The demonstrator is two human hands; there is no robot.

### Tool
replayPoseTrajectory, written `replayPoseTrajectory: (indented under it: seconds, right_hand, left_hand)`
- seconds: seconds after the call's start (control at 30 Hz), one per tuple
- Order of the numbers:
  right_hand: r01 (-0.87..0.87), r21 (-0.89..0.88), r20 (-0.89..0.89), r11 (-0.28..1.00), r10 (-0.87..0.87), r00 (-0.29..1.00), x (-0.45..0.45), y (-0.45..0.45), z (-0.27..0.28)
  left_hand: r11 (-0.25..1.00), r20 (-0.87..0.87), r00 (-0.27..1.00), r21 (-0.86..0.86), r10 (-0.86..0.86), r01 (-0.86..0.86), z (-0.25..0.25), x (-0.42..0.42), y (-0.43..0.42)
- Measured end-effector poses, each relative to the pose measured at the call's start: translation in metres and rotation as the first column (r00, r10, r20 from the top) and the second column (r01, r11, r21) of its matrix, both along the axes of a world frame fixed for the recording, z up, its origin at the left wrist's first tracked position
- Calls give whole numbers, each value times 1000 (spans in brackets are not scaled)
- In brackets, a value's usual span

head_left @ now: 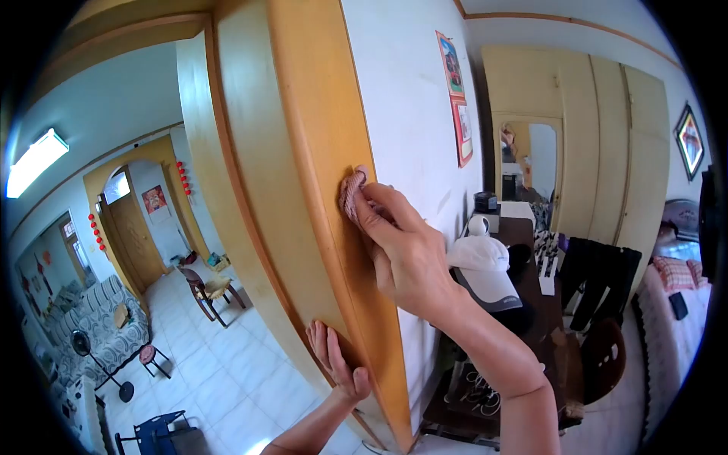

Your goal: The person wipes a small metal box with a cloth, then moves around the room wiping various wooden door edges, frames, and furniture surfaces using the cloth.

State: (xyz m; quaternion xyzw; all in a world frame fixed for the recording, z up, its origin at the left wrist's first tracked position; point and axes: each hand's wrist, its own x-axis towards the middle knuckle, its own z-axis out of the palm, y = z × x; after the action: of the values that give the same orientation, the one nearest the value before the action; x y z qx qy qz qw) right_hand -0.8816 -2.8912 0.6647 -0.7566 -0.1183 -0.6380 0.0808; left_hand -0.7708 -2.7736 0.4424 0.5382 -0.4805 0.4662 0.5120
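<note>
A wooden door frame (322,114) with an orange-brown finish runs from top to bottom in front of me. My right hand (406,254) is closed on a bunched pinkish-brown cloth (352,199), which it presses against the flat face of the frame. Lower down, my left hand (337,362) rests against the frame's edge, its fingers stretched along the inner side and the thumb on the near side. Nothing shows in the left hand.
Right of the white wall (402,106) stands a dark desk (531,326) bearing a white cap (481,262), with a chair (604,360) beside it. Through the doorway are a wooden chair (208,292), a small stool (154,359), a fan (81,343) and a patterned sofa (114,303).
</note>
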Motion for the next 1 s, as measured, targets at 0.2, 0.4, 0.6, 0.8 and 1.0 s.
replayPoseTrajectory:
  seconds: [0.2, 0.4, 0.6, 0.8, 1.0]
  right_hand:
    - [172, -78, 223, 982, -151, 963, 23, -11, 116]
    - [220, -128, 233, 967, -186, 955, 24, 2, 97]
    - [147, -194, 8, 970, -148, 989, 3, 6, -99]
    - [122, -133, 126, 984, -105, 986, 12, 7, -4]
    - [257, -78, 304, 963, -222, 926, 50, -40, 210]
  left_hand:
    - [1000, 10, 1000, -28, -11, 11, -6, 5, -2]
    - [1000, 4, 1000, -18, -14, 15, -10, 8, -1]
    - [998, -6, 1000, -48, -29, 28, -6, 4, -2]
    - [997, -5, 1000, -73, -21, 21, -7, 4, -4]
    - [999, 0, 1000, -50, -11, 11, -6, 5, -2]
